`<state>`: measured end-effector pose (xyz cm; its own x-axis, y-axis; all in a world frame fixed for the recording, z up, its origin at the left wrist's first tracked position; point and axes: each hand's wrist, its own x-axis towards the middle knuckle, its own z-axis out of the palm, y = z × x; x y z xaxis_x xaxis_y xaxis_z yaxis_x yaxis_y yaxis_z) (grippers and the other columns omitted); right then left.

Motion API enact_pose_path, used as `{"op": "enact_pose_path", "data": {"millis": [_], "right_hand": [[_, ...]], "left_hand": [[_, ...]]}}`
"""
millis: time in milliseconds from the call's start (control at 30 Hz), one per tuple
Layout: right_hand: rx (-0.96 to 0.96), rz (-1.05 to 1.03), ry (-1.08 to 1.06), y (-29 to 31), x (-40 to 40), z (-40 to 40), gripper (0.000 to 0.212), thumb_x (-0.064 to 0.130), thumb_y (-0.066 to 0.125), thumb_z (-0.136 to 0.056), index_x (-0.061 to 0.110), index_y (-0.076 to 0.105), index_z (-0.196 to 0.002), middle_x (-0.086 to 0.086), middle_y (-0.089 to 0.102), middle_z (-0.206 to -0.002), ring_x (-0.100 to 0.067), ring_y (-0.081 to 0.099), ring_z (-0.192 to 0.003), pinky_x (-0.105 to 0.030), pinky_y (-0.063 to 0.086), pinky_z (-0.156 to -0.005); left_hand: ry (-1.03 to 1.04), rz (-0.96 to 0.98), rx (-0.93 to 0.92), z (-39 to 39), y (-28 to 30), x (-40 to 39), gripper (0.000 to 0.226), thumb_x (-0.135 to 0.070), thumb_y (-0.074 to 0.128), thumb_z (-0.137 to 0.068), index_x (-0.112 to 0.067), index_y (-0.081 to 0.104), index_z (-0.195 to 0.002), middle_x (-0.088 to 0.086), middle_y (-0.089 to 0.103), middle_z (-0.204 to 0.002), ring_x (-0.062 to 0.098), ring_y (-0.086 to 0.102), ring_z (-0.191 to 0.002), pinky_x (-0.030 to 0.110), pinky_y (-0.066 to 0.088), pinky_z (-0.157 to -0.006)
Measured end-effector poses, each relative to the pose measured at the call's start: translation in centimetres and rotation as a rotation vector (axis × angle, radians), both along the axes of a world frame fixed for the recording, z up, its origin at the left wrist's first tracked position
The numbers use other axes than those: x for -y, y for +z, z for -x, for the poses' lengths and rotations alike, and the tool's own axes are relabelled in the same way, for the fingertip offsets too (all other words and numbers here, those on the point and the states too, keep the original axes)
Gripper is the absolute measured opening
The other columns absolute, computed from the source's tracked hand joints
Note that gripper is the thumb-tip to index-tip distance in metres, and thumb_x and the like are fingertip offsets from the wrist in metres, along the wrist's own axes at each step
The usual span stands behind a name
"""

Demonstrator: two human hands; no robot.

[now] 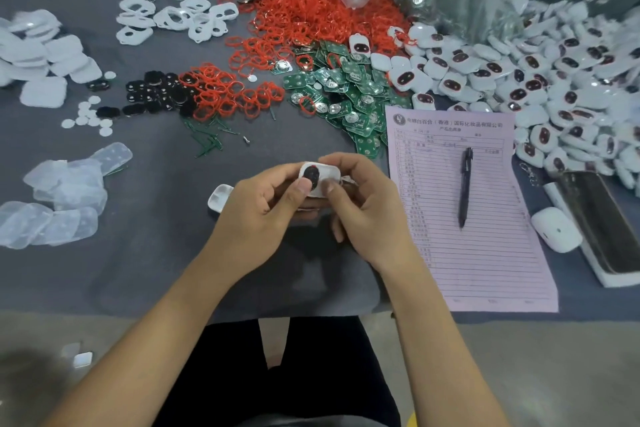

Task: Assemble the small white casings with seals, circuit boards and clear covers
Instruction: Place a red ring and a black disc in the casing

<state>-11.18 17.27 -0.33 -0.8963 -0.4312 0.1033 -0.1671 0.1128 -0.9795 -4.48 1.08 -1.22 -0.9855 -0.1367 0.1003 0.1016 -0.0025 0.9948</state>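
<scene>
Both hands hold one small white casing (323,177) with a dark oval window above the table's near edge. My left hand (259,211) grips its left side, thumb on the dark window. My right hand (360,204) pinches its right side, thumb on the white face. Another white casing half (219,197) lies just left of my left hand. Red seals (304,21) are heaped at the back centre, with more red seals (228,94) nearer. Green circuit boards (349,97) lie right of them. Clear covers (62,198) are piled at the left.
A pink form (485,253) with a black pen (465,187) lies right of my hands. Finished white units (554,80) fill the far right. A phone on a white box (602,222) and a white earbud case (556,229) sit at the right edge. Black pads (152,94) and white frames (173,17) lie further back.
</scene>
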Motion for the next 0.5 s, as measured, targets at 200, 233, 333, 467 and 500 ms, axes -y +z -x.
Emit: {"op": "enact_pose_path", "data": {"millis": [200,233,333,467,500], "right_hand": [[-0.023,0.035,-0.051,-0.37,0.19,-0.46,0.019,0.002,0.058,-0.102,0.017,0.064,-0.112,-0.001,0.066,-0.074,-0.022,0.051,-0.038,-0.031,0.044,-0.036],[-0.025,0.033,-0.056,-0.34,0.11,-0.46,0.019,0.002,0.058,-0.102,0.016,0.064,-0.112,-0.003,0.066,-0.075,-0.023,0.051,-0.038,-0.032,0.044,-0.036],[-0.043,0.018,-0.062,-0.25,-0.01,-0.44,0.019,-0.001,0.058,-0.101,0.012,0.064,-0.114,-0.002,0.067,-0.082,-0.024,0.054,-0.041,-0.033,0.046,-0.039],[-0.055,-0.015,-0.077,-0.51,-0.19,-0.44,0.018,0.001,0.059,-0.1,0.014,0.064,-0.112,0.001,0.067,-0.079,-0.021,0.055,-0.042,-0.029,0.046,-0.041],[-0.065,-0.026,-0.082,-0.58,-0.15,-0.44,0.018,0.002,0.059,-0.1,0.015,0.064,-0.111,0.002,0.067,-0.077,-0.02,0.055,-0.042,-0.027,0.046,-0.041]], "left_hand": [[-0.041,-0.002,-0.019,0.03,0.03,0.05,0.027,-0.019,0.054,-0.108,-0.021,0.068,-0.131,-0.003,0.078,-0.115,0.018,0.076,-0.104,0.027,0.062,-0.083],[-0.052,-0.004,-0.019,0.0,0.06,0.08,0.027,-0.019,0.054,-0.108,-0.021,0.068,-0.132,-0.003,0.078,-0.115,0.018,0.076,-0.105,0.027,0.062,-0.084],[-0.097,0.001,0.017,-0.16,0.09,0.19,0.029,-0.017,0.054,-0.109,-0.013,0.064,-0.136,0.003,0.076,-0.12,0.022,0.074,-0.111,0.035,0.062,-0.089],[-0.121,0.03,0.044,-0.17,0.21,0.11,0.031,-0.012,0.055,-0.108,-0.006,0.06,-0.138,0.006,0.075,-0.122,0.021,0.072,-0.115,0.038,0.062,-0.091],[-0.118,0.037,0.039,-0.13,0.27,0.11,0.031,-0.011,0.055,-0.108,-0.005,0.06,-0.138,0.006,0.075,-0.121,0.02,0.072,-0.115,0.035,0.062,-0.09]]}}
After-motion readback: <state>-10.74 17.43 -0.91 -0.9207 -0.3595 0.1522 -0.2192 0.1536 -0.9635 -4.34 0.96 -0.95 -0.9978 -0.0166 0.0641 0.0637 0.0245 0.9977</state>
